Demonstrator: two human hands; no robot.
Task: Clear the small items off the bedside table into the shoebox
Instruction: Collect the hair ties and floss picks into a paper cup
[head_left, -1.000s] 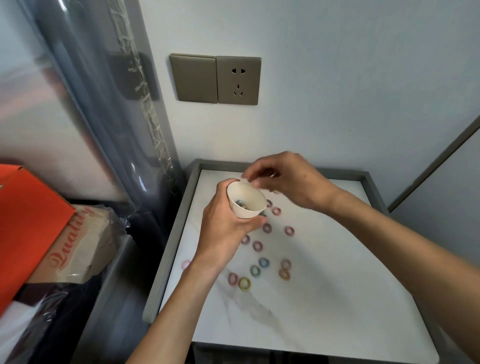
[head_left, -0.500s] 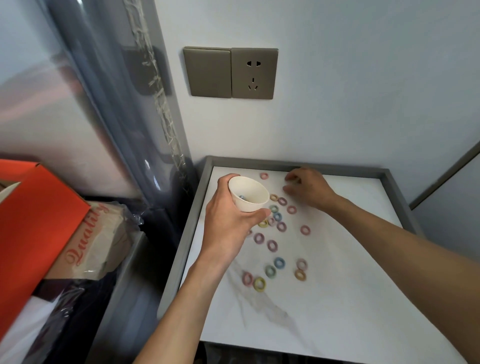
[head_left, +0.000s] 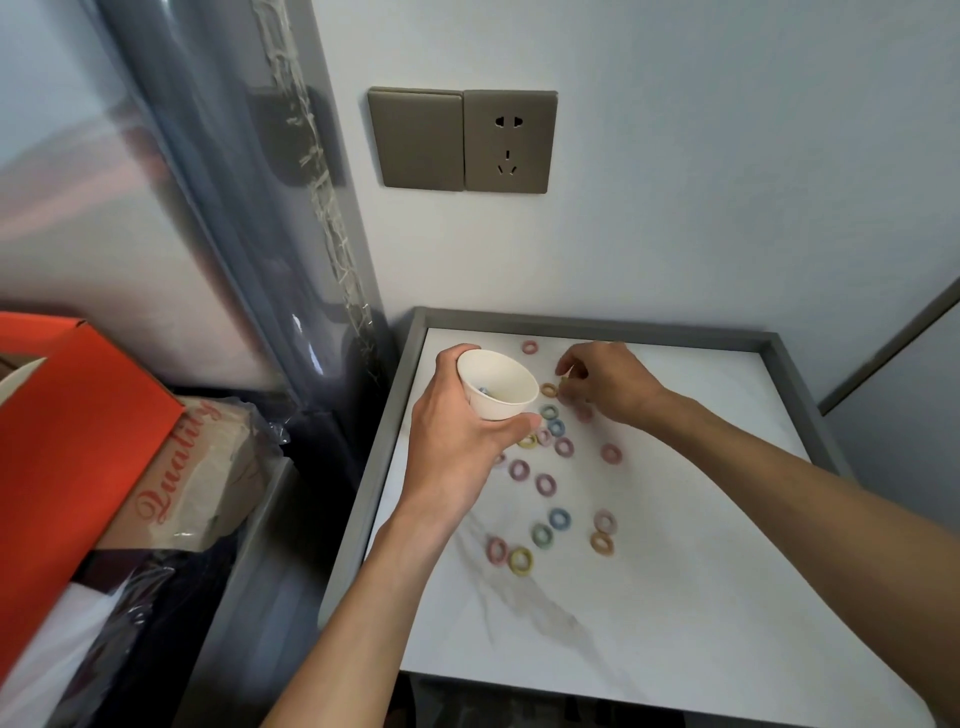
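Both arms bare, your left forearm runs up from 6 o'clock toward 1 o'clock. Your left hand (head_left: 457, 431) grips a small white cup (head_left: 498, 384), thumb across its near side and fingers around the far side. Your right forearm comes in from 4 o'clock, reaching toward 10 o'clock. Your right hand (head_left: 605, 387), knuckles up, sits at 2 o'clock of the left, fingers curled down with thumb and forefinger drawn together; whether they hold anything is unclear.
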